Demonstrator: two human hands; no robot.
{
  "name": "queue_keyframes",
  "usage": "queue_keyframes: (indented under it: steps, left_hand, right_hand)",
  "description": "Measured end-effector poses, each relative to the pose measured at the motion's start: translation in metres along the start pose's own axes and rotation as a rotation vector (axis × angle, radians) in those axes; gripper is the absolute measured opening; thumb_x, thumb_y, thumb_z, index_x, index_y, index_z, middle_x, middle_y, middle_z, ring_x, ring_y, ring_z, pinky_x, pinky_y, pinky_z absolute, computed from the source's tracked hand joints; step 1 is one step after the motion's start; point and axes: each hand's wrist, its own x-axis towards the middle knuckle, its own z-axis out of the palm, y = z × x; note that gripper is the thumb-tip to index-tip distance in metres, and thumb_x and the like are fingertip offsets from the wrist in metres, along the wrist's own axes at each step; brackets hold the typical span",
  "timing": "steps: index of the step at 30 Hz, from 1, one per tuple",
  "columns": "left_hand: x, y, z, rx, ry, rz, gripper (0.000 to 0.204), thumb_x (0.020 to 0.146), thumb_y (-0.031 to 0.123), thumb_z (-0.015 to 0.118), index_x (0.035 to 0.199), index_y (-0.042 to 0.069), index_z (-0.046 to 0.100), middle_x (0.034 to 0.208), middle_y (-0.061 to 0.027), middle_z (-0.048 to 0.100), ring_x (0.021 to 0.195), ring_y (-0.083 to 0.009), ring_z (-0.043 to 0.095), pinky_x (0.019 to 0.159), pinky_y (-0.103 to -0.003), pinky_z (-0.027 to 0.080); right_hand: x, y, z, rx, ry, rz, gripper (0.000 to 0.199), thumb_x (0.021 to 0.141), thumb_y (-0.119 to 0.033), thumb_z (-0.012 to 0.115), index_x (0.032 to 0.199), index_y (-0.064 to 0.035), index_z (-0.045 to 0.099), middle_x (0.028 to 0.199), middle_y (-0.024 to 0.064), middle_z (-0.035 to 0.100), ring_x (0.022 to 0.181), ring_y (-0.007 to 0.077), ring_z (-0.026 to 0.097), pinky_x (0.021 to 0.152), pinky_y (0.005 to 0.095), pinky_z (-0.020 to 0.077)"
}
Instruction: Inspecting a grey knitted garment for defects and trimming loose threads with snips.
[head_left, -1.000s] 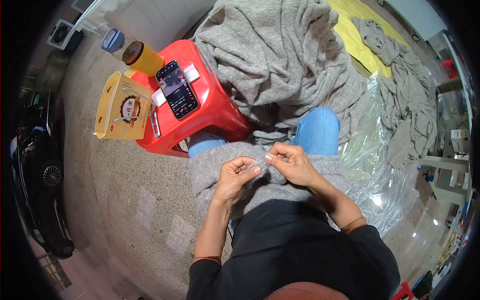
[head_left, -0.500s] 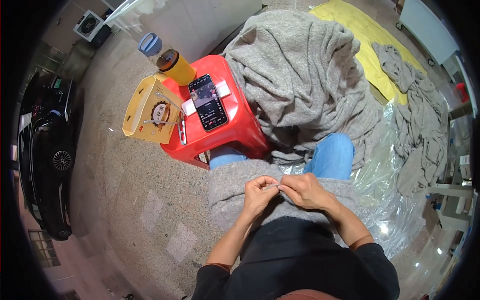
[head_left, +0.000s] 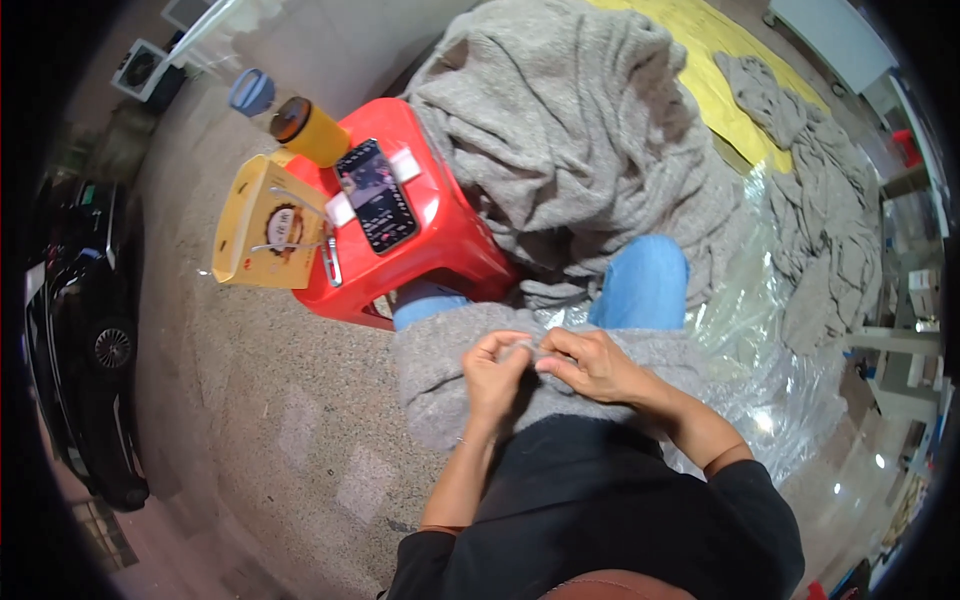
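Observation:
A piece of grey knitted fabric (head_left: 430, 370) lies across my lap. My left hand (head_left: 490, 378) pinches a small raised bit of it between thumb and forefinger. Close beside it, my right hand (head_left: 592, 366) is closed, its thumb and fingertips drawn together over the same spot; whatever sits between them is too small to make out. Both hands rest low over the fabric, fingertips only a little apart.
A red plastic stool (head_left: 440, 225) stands ahead left, carrying a phone (head_left: 376, 197), a bottle (head_left: 318, 137), a slim metal tool (head_left: 332, 262) and a yellow box (head_left: 250, 225). Ahead is a big heap of grey knit (head_left: 560, 120). Clear plastic sheeting (head_left: 740, 400) covers floor at right.
The view has shifted a little, so everything sits lower or further left. My fingertips, touching before, have drawn slightly apart; the left still pinches the fabric.

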Motion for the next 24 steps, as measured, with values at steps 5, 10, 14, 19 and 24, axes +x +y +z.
queue_keyframes:
  steps: [5, 10, 14, 19, 24]
  left_hand:
    - [0.014, 0.014, -0.045, -0.269, -0.141, -0.184, 0.012, 0.077, 0.005, 0.063, 0.088, 0.001, 0.062, 0.078, -0.0026, 0.064, 0.069, -0.0110, 0.059, 0.067, -0.025, 0.048]
    - [0.003, 0.038, -0.035, -0.592, -0.171, -0.297, 0.012, 0.085, 0.007, 0.065, 0.095, 0.000, 0.063, 0.085, -0.0054, 0.067, 0.079, -0.0118, 0.063, 0.076, -0.025, 0.050]
    - [0.003, 0.020, -0.025, -0.603, -0.302, -0.278, 0.012, 0.088, 0.009, 0.063, 0.096, 0.000, 0.064, 0.086, -0.0051, 0.067, 0.080, -0.0099, 0.062, 0.076, -0.023, 0.048]
    - [-0.008, 0.026, 0.000, -0.409, -0.264, -0.209, 0.010, 0.088, 0.007, 0.064, 0.093, -0.002, 0.065, 0.084, -0.0014, 0.065, 0.072, -0.0044, 0.056, 0.067, -0.017, 0.043]
    - [-0.015, 0.032, 0.009, -0.381, -0.171, -0.153, 0.010, 0.088, 0.011, 0.064, 0.089, 0.001, 0.065, 0.070, 0.0064, 0.058, 0.053, 0.0017, 0.036, 0.048, -0.016, 0.025]
  right_hand:
    - [-0.018, 0.010, -0.051, -0.095, 0.076, 0.003, 0.014, 0.079, -0.004, 0.062, 0.093, -0.0016, 0.060, 0.092, 0.0141, 0.057, 0.084, 0.0314, 0.058, 0.071, 0.0384, 0.0456]
    - [-0.033, 0.013, -0.067, -0.337, 0.290, 0.013, 0.018, 0.071, 0.007, 0.058, 0.088, 0.0006, 0.061, 0.082, 0.0125, 0.058, 0.076, 0.0301, 0.059, 0.068, 0.0345, 0.0477]
    - [-0.033, -0.007, -0.045, -0.352, 0.446, -0.227, 0.023, 0.066, 0.009, 0.058, 0.088, 0.0019, 0.062, 0.082, 0.0134, 0.060, 0.075, 0.0296, 0.061, 0.066, 0.0349, 0.0497]
    - [-0.019, -0.021, 0.002, -0.171, 0.382, -0.547, 0.038, 0.060, 0.014, 0.060, 0.097, 0.0029, 0.061, 0.090, 0.0148, 0.061, 0.077, 0.0299, 0.062, 0.068, 0.0369, 0.0522]
    - [-0.010, -0.008, 0.013, -0.165, 0.429, -0.535, 0.041, 0.057, 0.014, 0.061, 0.097, 0.0034, 0.063, 0.090, 0.0152, 0.061, 0.072, 0.0284, 0.061, 0.063, 0.0345, 0.0509]
